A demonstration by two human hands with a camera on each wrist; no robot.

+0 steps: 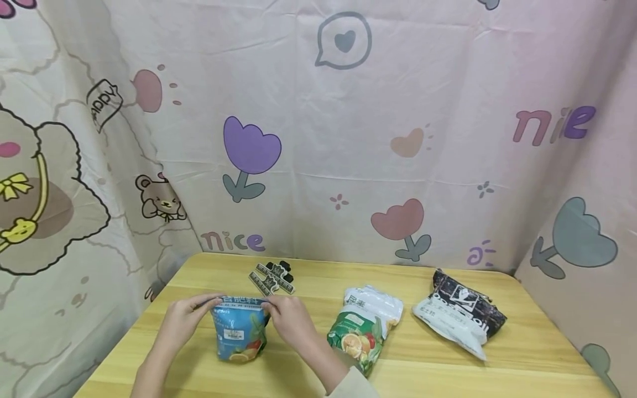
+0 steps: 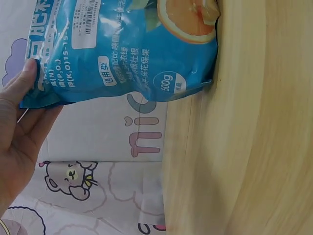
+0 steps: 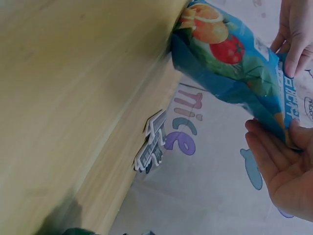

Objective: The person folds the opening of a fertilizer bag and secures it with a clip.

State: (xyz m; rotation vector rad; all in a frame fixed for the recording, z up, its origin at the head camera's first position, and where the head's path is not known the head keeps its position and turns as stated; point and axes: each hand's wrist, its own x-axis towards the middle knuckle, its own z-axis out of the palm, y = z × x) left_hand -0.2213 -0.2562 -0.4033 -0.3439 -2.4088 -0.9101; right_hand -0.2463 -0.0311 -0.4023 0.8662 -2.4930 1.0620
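Note:
A blue fertilizer bag (image 1: 239,331) with fruit printed on it stands upright on the wooden table. My left hand (image 1: 183,320) pinches one top corner of the bag, thumb on the printed face and fingers behind, as the left wrist view shows. At the opposite top corner, my right hand (image 1: 291,318) pinches the edge between thumb and fingers. The bag's top edge looks folded over and stretched between both hands. In the right wrist view the bag (image 3: 244,68) tilts, with its base against the table.
Black-and-white clips with piano-key patterns (image 1: 271,278) lie behind the blue bag. A green-and-white bag (image 1: 365,326) lies right of my right forearm. Farther right is a black-and-white bag (image 1: 460,315). A printed curtain (image 1: 318,143) hangs behind the table (image 1: 408,376).

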